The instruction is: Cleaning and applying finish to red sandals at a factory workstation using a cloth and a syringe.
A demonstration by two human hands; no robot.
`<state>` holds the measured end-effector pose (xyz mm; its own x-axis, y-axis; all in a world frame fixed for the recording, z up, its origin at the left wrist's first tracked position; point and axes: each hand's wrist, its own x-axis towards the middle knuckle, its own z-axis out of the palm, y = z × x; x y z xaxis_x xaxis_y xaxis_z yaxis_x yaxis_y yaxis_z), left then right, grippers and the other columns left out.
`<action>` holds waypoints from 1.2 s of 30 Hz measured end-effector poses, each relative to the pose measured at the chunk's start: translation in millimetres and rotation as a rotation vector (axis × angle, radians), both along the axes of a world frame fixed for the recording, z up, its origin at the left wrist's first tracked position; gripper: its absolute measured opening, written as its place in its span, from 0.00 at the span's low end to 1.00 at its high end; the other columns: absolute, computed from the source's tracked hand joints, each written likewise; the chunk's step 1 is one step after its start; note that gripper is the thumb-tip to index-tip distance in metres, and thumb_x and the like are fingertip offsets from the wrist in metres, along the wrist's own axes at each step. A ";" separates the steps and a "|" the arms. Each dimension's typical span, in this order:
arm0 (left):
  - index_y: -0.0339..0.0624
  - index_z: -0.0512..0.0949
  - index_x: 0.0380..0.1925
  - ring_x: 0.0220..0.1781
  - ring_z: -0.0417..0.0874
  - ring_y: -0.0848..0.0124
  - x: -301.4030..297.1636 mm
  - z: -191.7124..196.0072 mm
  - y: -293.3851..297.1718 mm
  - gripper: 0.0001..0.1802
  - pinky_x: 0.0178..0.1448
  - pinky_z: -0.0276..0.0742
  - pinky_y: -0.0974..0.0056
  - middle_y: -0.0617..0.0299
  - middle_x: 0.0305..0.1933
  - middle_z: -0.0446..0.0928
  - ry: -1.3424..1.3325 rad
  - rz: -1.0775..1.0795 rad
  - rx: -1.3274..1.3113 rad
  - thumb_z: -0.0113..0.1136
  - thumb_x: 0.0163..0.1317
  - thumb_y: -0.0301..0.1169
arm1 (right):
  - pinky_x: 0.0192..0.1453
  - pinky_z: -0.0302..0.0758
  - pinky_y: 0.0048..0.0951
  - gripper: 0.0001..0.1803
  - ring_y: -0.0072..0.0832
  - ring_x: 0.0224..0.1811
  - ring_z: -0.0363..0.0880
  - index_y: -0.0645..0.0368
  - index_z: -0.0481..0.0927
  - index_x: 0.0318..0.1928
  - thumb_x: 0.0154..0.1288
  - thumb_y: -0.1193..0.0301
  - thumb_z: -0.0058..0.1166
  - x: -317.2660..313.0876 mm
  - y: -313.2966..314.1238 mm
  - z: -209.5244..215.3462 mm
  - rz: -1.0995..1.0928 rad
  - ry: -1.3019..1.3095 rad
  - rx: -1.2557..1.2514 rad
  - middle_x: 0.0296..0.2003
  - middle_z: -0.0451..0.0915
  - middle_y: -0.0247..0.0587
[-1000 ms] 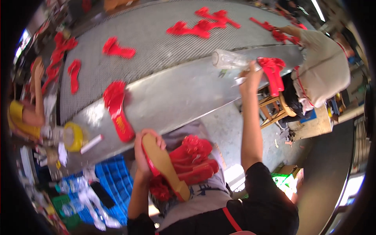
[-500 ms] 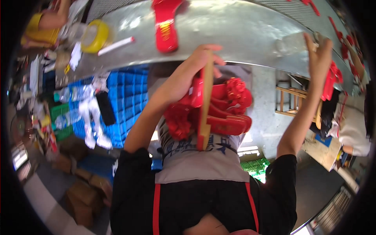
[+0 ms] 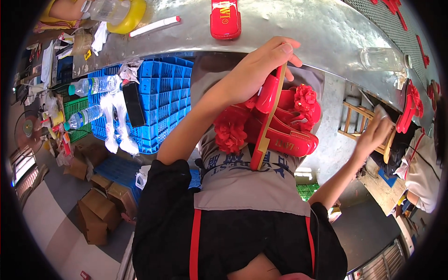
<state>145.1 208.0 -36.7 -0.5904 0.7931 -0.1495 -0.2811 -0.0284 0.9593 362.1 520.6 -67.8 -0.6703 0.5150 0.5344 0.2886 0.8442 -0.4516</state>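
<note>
My left hand [image 3: 268, 63] is closed on the upper end of a red sandal [image 3: 269, 121], held upright with its tan sole edge toward me. More red sandals [image 3: 294, 140] lie in my lap behind it, trimmed with ruffled red flowers [image 3: 305, 100]. My right hand [image 3: 373, 133] is off to the right, below the table edge. Its fingers are pinched on a small whitish wad [image 3: 381, 112], cloth-like but too small to be sure. Straight ahead, a glossy red insole-shaped piece [image 3: 225, 21] with gold print lies on the metal table [image 3: 289, 35].
A clear bottle [image 3: 382, 59] lies on the table's right side. At the left are a yellow-based container [image 3: 128, 17] and a white marker [image 3: 155, 26]. Blue crates [image 3: 163, 107] stand below left, a wooden stool [image 3: 357, 121] below right. Another red sandal [image 3: 409, 107] hangs near the right edge.
My right hand has come down from beside the clear bottle to below the table edge, with the whitish wad in it. My left hand keeps the sandal upright. The whole view has shifted.
</note>
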 end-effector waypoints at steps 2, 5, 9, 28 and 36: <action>0.38 0.65 0.67 0.48 0.80 0.71 -1.3 1.8 0.9 0.31 0.52 0.76 0.66 0.52 0.57 0.77 -0.012 -0.013 0.024 0.36 0.78 0.51 | 0.53 0.71 0.40 0.14 0.43 0.46 0.75 0.68 0.80 0.49 0.76 0.71 0.43 62.0 36.0 -96.7 -0.259 -0.149 -0.290 0.43 0.75 0.52; 0.37 0.63 0.69 0.50 0.79 0.71 -1.5 0.0 8.2 0.32 0.54 0.76 0.66 0.51 0.60 0.76 -0.074 -0.076 0.070 0.37 0.77 0.51 | 0.55 0.74 0.52 0.17 0.61 0.48 0.78 0.64 0.78 0.40 0.69 0.61 0.47 198.9 79.5 -256.7 -0.295 -1.161 -0.313 0.42 0.80 0.63; 0.36 0.60 0.71 0.54 0.77 0.73 -3.7 4.4 3.4 0.34 0.59 0.73 0.67 0.51 0.64 0.74 -0.097 -0.071 0.049 0.38 0.77 0.50 | 0.48 0.76 0.42 0.18 0.47 0.40 0.82 0.62 0.86 0.44 0.66 0.60 0.58 187.5 46.5 -222.6 -0.552 -0.612 -0.428 0.36 0.83 0.57; 0.36 0.72 0.60 0.46 0.78 0.76 1.4 10.6 1.7 0.27 0.53 0.74 0.69 0.57 0.50 0.80 0.180 0.080 -0.030 0.34 0.79 0.44 | 0.24 0.73 0.27 0.21 0.26 0.24 0.77 0.69 0.85 0.45 0.44 0.81 0.62 -83.3 -195.9 54.1 0.709 0.102 0.053 0.39 0.78 0.43; 0.37 0.75 0.53 0.42 0.77 0.77 10.0 6.6 11.6 0.27 0.50 0.74 0.69 0.59 0.47 0.79 0.129 0.129 -0.026 0.29 0.81 0.45 | 0.27 0.76 0.29 0.28 0.31 0.27 0.80 0.70 0.85 0.50 0.42 0.85 0.61 -82.2 -191.8 56.8 0.629 0.071 0.000 0.38 0.80 0.45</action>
<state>155.1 219.6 -30.2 -0.7028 0.7062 -0.0856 -0.1511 -0.0306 0.9880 279.9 328.9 -11.0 -0.8076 0.0342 0.5887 -0.2935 0.8426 -0.4516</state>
